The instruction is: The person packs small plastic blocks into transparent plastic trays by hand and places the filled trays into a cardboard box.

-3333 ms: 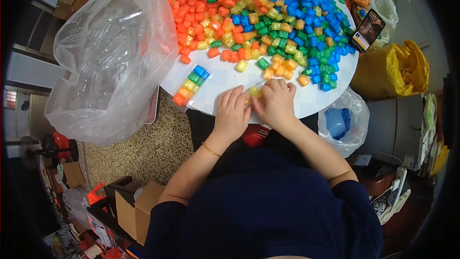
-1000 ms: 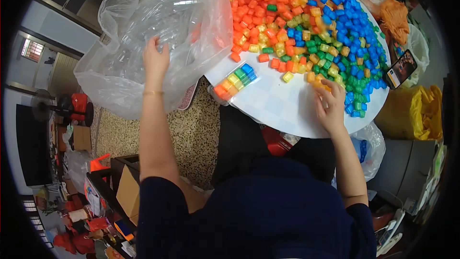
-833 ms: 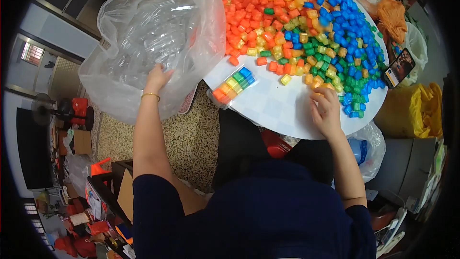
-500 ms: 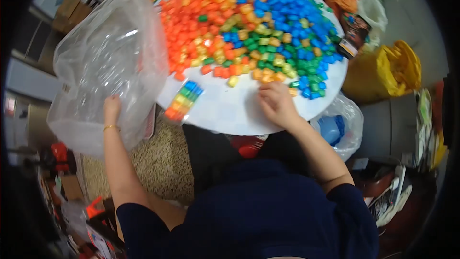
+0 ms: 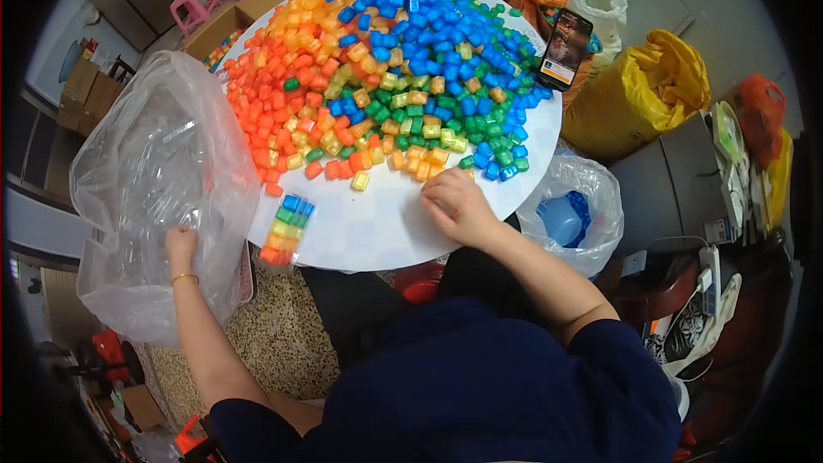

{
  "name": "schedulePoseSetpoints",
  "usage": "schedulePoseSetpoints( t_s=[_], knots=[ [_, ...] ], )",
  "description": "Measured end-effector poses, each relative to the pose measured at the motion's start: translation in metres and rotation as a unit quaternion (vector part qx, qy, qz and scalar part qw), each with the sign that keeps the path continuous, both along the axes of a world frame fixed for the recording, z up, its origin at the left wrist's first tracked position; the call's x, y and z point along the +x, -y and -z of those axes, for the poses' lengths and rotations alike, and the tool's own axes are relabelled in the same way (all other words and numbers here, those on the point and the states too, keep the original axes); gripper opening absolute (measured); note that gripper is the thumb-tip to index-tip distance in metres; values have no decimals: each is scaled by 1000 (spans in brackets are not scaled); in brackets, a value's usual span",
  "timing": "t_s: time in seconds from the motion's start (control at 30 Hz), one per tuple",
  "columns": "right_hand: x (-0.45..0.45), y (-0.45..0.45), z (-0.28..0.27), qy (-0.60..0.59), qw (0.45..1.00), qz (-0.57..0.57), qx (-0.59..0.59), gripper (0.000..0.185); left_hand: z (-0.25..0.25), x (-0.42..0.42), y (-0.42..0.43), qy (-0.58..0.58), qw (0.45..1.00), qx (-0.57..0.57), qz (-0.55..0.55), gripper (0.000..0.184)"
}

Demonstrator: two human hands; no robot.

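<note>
My left hand (image 5: 181, 247) is at the mouth of a large translucent plastic bag (image 5: 129, 180), its fingers curled closed; what they hold, if anything, is hidden. Clear, shiny plastic pieces (image 5: 176, 150) show inside the bag. My right hand (image 5: 461, 208) rests over the front of the round white table (image 5: 360, 236), fingers bent together beside several orange cubes (image 5: 420, 161); anything in them is hidden. A heap of small translucent cubes in red, orange, yellow, green and blue (image 5: 411, 26) covers most of the table. A clear pack of cubes in coloured rows (image 5: 288, 229) lies at the front left edge.
A phone (image 5: 566, 47) sits at the table's right edge. Beyond it stand a yellow sack (image 5: 643, 94) and a white bag (image 5: 596, 9). A bag-lined bin with something blue inside (image 5: 570, 219) is below right. A cardboard box (image 5: 227, 26) and pink stools (image 5: 197, 9) are behind.
The camera view has shifted, so the table and both hands appear lower and more to the left. Both hands keep nearly the same places relative to the bag and cubes.
</note>
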State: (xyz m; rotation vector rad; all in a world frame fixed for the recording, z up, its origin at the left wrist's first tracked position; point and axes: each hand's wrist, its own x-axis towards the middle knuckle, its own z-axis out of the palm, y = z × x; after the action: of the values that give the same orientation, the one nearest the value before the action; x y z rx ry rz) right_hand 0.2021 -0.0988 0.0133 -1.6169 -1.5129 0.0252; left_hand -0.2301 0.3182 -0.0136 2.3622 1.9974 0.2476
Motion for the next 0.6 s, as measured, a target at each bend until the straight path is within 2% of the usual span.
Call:
schedulePoseSetpoints(
  t_s=[0.03, 0.1, 0.27, 0.33, 0.37, 0.43, 0.5, 0.53, 0.57, 0.6],
  knots=[
    [-4, -1, -1, 1, 1000, -13, 3, 7, -4, 1, 3, 2, 1000, 1, 4, 17],
    [-6, 0, 3, 1, 1000, -16, 3, 7, -13, -2, 9, -13, 992, 117, -43, 18],
    [-1, 5, 7, 7, 1000, -19, -13, 8, -56, -39, 5, 38, 973, 204, -97, 28],
    [1, 6, 6, 9, 1000, -22, -15, 9, -70, -57, 5, 166, 929, 327, -54, 30],
    [3, 5, 7, 6, 1000, -19, -3, 9, -81, -59, 11, 166, 928, 329, -57, 30],
    [2, 4, 11, 0, 1000, -19, 11, 10, -120, -17, 65, 436, 865, 245, 36, 30],
    [-2, 2, 16, -49, 999, -2, 20, 10, -142, 73, 155, 470, 863, 129, 131, 25],
    [-4, 2, 18, -54, 998, 0, 27, 13, -131, 108, 197, 394, 900, 58, 176, 22],
    [-6, 0, 16, -55, 998, -5, 26, 13, -112, 127, 222, 150, 947, 4, 283, 20],
    [-8, -1, 12, -53, 998, -1, 29, 13, -107, 164, 255, 186, 899, -57, 392, 20]
  ],
)
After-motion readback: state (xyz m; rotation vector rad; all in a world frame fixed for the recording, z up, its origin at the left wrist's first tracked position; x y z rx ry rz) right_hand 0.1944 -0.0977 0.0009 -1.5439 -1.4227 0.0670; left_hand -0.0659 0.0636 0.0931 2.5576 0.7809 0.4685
